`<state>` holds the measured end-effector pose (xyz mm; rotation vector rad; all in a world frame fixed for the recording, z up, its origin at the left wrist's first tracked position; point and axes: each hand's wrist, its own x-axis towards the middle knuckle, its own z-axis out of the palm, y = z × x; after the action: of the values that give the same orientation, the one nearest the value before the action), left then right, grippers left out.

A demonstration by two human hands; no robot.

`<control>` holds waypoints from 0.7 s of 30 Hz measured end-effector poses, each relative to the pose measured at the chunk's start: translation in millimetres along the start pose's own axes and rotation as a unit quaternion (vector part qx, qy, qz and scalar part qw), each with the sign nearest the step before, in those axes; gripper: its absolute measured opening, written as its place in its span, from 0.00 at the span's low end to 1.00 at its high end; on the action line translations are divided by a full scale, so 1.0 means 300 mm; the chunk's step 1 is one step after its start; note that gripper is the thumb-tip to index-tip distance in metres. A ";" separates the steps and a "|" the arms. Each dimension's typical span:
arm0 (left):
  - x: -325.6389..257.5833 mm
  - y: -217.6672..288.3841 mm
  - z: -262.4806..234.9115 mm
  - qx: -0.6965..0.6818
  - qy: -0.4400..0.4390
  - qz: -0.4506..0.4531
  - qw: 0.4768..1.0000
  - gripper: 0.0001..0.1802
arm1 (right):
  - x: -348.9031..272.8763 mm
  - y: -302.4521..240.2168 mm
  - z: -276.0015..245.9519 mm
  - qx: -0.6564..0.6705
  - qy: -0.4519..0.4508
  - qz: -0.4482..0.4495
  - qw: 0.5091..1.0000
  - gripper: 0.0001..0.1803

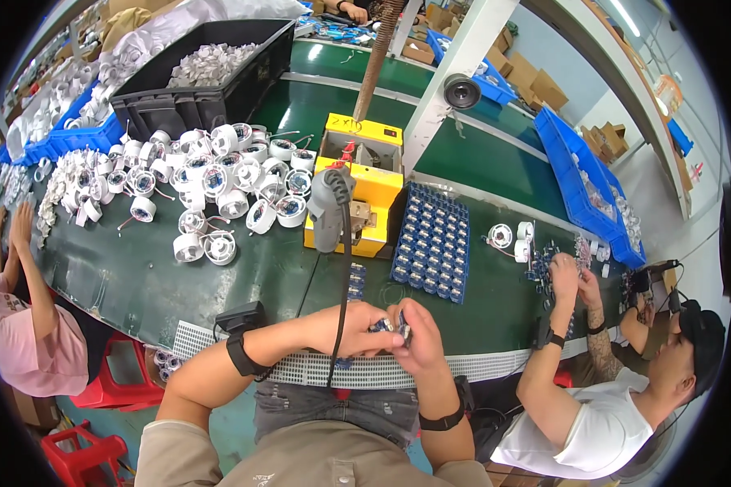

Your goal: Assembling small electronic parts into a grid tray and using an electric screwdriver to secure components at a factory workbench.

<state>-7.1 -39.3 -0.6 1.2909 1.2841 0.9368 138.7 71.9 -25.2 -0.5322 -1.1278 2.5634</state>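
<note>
1. Your left hand (357, 329) is closed, thumb and fingertips pinching a small blue board (382, 325) just in front of you, above the near edge of the green bench (260, 276).
2. Your right hand (418, 333) is closed too, gripping a dark little piece (405, 329) right beside it. Whether the two pieces are joined, you can't tell from here.
3. To handle them well, hold each by its edges, keep pressure off the raised parts, and work with both thumbs close together so that nothing bends or twists.
4. Stay over the bench, so a dropped piece lands on it, and mind the black cable (343, 300) hanging past your left hand.
5. Hands in use: two, with one piece seen in each.
6. Board panels: one large blue panel (430, 243) ahead of your right hand, its boards too small to count surely, plus one short blue strip (356, 282), partly hidden.
7. Yellow boxes: one (357, 178), with one grey hand tool (329, 209) in front of it.
8. Black bins: one (150, 114), at the back left.
9. White round cases: three larger ones (501, 236) right of the panel; the left pile (219, 183) overlaps too much to count.
10. Red stools: two (118, 394) at lower left.
</note>
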 end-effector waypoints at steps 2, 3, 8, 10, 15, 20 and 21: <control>-0.004 0.006 0.002 0.051 0.056 0.013 0.997 0.16 | 0.002 -0.007 0.011 -0.033 0.059 0.005 0.998 0.14; -0.007 0.007 0.004 0.102 0.111 0.026 0.988 0.15 | 0.006 0.003 0.001 -0.141 0.092 -0.025 0.985 0.14; -0.005 0.010 0.012 0.099 0.127 0.065 0.985 0.12 | 0.000 0.013 -0.008 -0.260 0.121 -0.071 0.955 0.15; -0.005 0.013 0.009 0.083 0.115 0.072 0.987 0.10 | 0.002 0.015 -0.013 -0.133 0.066 -0.060 0.987 0.14; 0.009 -0.036 0.076 0.159 0.169 0.217 0.948 0.09 | 0.026 0.051 0.020 -0.010 0.132 -0.071 0.989 0.12; 0.008 0.001 0.056 0.287 0.230 0.173 0.914 0.10 | 0.015 0.043 0.011 0.142 0.131 0.019 0.981 0.13; 0.003 -0.001 0.049 0.323 0.238 0.163 0.901 0.12 | 0.014 0.044 0.015 0.145 0.138 0.006 0.980 0.13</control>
<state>7.4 -40.6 -3.2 1.9098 1.9029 1.1556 131.6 62.1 -33.1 -0.7897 -0.6463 2.5034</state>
